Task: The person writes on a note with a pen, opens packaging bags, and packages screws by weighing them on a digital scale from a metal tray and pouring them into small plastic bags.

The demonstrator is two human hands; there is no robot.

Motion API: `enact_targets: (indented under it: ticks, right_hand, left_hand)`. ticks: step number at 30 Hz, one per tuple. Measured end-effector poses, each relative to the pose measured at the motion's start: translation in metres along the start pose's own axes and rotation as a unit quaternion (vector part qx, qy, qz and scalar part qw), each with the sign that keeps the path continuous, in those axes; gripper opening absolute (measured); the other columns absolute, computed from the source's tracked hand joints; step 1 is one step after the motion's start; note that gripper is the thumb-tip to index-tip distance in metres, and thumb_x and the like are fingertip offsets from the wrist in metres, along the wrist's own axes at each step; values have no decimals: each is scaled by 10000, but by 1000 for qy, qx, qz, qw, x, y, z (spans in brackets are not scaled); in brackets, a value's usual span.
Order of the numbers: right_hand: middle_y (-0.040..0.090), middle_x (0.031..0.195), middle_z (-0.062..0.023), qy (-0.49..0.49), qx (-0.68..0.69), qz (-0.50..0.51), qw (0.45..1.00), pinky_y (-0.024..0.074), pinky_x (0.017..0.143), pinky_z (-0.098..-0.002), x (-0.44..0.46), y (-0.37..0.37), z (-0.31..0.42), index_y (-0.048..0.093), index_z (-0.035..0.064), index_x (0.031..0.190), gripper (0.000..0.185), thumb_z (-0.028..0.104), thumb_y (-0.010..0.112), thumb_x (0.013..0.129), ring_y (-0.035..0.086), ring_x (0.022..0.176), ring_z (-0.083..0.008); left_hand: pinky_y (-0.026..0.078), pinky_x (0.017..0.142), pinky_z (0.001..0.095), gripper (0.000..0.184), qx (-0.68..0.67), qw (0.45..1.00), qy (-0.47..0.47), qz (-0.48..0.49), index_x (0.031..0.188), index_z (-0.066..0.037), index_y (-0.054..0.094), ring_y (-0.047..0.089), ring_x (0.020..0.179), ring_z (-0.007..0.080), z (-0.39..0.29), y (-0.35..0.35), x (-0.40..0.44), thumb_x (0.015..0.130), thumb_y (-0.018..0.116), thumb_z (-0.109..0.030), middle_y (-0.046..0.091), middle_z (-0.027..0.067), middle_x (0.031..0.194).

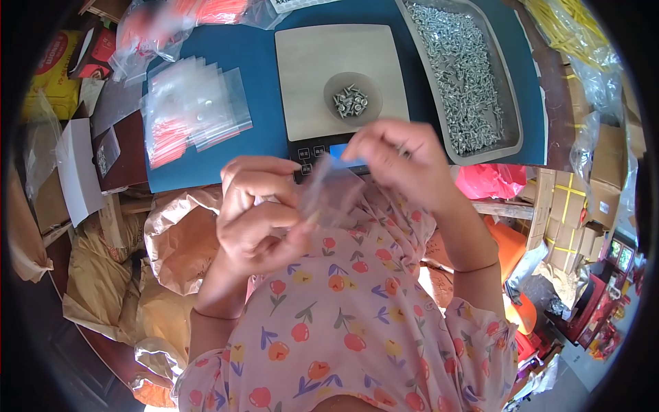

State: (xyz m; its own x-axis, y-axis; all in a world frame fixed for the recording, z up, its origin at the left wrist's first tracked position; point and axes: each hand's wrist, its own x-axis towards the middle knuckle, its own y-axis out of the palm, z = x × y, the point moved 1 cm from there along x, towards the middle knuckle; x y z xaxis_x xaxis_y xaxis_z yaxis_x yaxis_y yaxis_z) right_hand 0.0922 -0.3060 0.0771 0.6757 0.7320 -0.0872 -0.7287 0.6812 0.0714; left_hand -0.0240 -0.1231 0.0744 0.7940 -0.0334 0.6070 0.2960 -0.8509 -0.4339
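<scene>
A small clear plastic bag (335,196) hangs between my two hands, in front of the scale's near edge. My left hand (257,209) pinches its left side. Fingers of my right hand (405,158), somewhat blurred, close on its upper right edge. Just beyond them is a digital scale (294,82) with dark buttons and a partly covered blue display. On the scale's plate rests a small translucent bowl (374,99) with several metal screws (351,101) in it. To the right, a grey tray (515,130) holds a mass of loose screws (460,75).
Several flat clear zip bags (206,103), some with red at one end, lie fanned out on the blue table mat (264,147). More red-and-clear packets (213,12) lie at the back left. Brown paper sacks (182,240) stand below on the left; cardboard boxes (566,213) stand right.
</scene>
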Motion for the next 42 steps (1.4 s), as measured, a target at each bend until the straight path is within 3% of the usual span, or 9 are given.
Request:
enact_targets:
  ticks: [6,11,14,23,26,31,34,38,42]
  right_hand:
    - [429,561,34,17,271,-29,962,217,390,-198,17,-53,-15,631,33,832,288,262,505,955,309,435,-22]
    - [464,565,2,42,-68,-106,991,297,435,-215,31,-53,-13,614,22,1058,264,229,488,950,367,472,-44]
    - [520,610,-24,9,-232,-92,968,370,492,-233,39,-51,-27,578,40,1170,293,188,508,927,435,520,-69]
    - [547,647,-58,-82,-323,-74,940,411,476,-268,34,-29,1,601,74,1155,319,52,549,842,493,511,-107]
    - [515,610,-38,-262,-513,-76,814,424,456,-286,21,-13,16,621,121,1148,388,23,592,774,519,498,-146]
    - [446,564,-2,-322,-584,17,745,409,419,-300,3,4,40,628,144,1146,457,68,603,695,489,469,-148]
    - [431,554,-3,-340,-533,-43,774,403,426,-294,12,-8,33,625,155,1162,478,60,595,695,481,464,-144]
    - [559,614,-82,-154,-309,-150,926,414,466,-274,36,-33,1,627,83,1126,277,74,534,865,497,468,-176]
    - [606,666,-134,-79,-359,-163,916,441,500,-299,45,-50,-21,632,41,1057,202,141,549,901,536,492,-211]
  left_hand:
    - [337,974,515,98,-12,995,-76,61,800,-82,607,323,1288,453,12,-10,3,758,696,-74,553,209,1146]
    - [458,714,348,108,-57,986,-140,76,832,-46,598,617,858,278,14,-4,-10,769,658,19,630,113,869]
    - [405,561,320,138,-37,991,-119,42,836,-27,586,544,579,212,9,11,-1,745,654,50,613,64,730]
    - [449,576,299,104,-26,976,-201,80,871,6,606,551,626,213,13,25,5,781,630,53,561,101,846]
    - [436,571,258,126,8,980,-188,60,904,18,627,533,666,163,12,33,6,790,630,71,518,89,897]
    - [422,563,255,149,47,995,-92,-2,921,8,644,510,703,162,6,40,13,785,648,69,478,81,900]
    - [454,558,283,157,34,993,-110,-8,888,7,651,539,664,186,3,36,13,748,659,79,482,94,867]
    - [443,541,264,132,46,993,-107,-11,873,-2,651,527,670,158,1,27,12,759,670,63,514,82,854]
    - [448,573,242,127,19,992,-119,-27,869,-20,648,519,723,138,-1,15,5,763,692,35,543,100,954]
